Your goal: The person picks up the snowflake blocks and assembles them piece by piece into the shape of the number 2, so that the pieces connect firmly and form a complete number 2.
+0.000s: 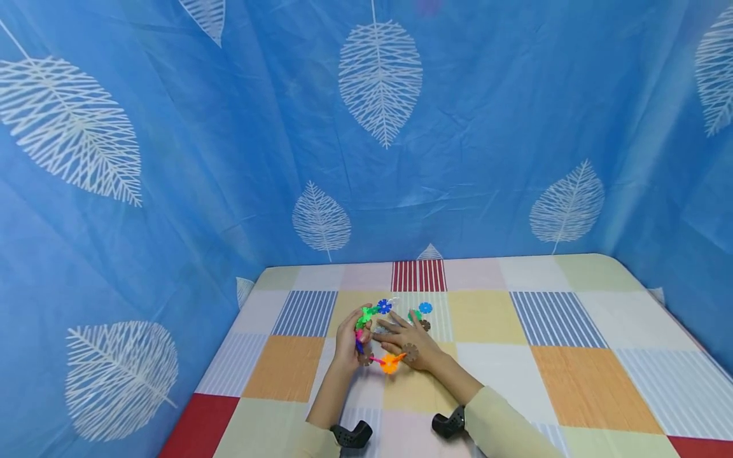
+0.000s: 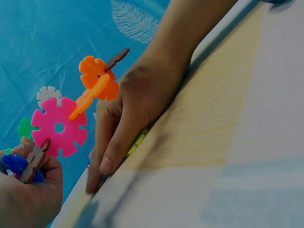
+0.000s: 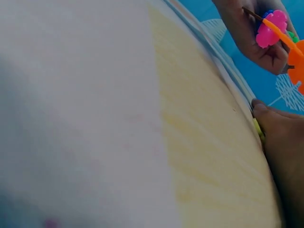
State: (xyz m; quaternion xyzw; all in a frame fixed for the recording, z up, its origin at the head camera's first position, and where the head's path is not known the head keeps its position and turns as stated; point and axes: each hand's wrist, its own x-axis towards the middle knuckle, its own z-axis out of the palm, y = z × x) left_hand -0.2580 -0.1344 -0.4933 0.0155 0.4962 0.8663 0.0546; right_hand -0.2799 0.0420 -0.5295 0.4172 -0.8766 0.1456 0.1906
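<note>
My left hand (image 1: 345, 343) grips a curved chain of slotted plastic snowflake discs, raised off the table. In the head view the chain runs from a dark blue disc (image 1: 384, 306) through green, pink and brown ones to an orange disc (image 1: 389, 363). Its brown end disc (image 1: 410, 352) hangs in front of my right hand (image 1: 415, 340). That hand reaches down with its fingers extended, fingertips at the tabletop. A yellow-green disc (image 2: 137, 142) shows partly beneath it in the left wrist view. What else lies under the palm is hidden.
Just beyond the right hand lie a loose blue disc (image 1: 425, 308), a green disc (image 1: 415, 315) and a brown disc (image 1: 425, 325). A patchwork cloth (image 1: 492, 369) covers the table. Blue leaf-printed curtains (image 1: 469, 127) enclose its back and sides.
</note>
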